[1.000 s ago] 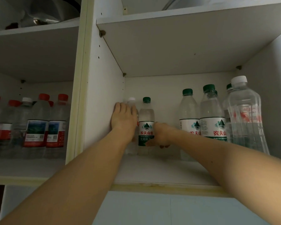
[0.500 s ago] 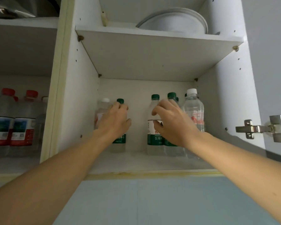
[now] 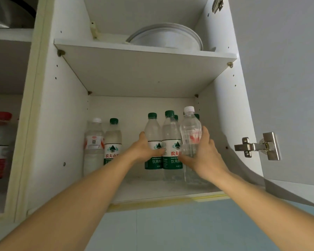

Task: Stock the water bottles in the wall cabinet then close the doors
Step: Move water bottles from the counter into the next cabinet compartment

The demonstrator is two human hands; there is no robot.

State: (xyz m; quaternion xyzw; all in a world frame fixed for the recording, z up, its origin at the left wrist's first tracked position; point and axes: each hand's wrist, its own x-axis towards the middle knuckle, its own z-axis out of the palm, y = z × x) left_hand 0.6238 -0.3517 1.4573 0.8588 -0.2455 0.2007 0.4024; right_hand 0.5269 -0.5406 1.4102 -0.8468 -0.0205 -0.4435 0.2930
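Both hands reach into the lower shelf point(image 3: 152, 191) of the open white wall cabinet. My left hand point(image 3: 145, 151) grips a green-capped water bottle point(image 3: 153, 131) from its left side. My right hand point(image 3: 201, 156) wraps around a clear white-capped bottle point(image 3: 190, 125) from the right. Between them stands another green-capped bottle point(image 3: 170, 134), with more green caps behind it. Two bottles stand apart at the shelf's left: a white-capped one point(image 3: 94, 142) and a green-capped one point(image 3: 113, 140).
White plates point(image 3: 167, 37) sit on the upper shelf. The left compartment holds red-capped bottles point(image 3: 0, 142). The cabinet's right door point(image 3: 288, 87) hangs open, its metal hinge point(image 3: 256, 146) near my right hand. Blue wall point(image 3: 170, 229) lies below the cabinet.
My left hand left the two bottles by the left wall and moved right onto the green-capped bottle. My right hand shifted right onto the white-capped bottle. The view pulled back and tilted up.
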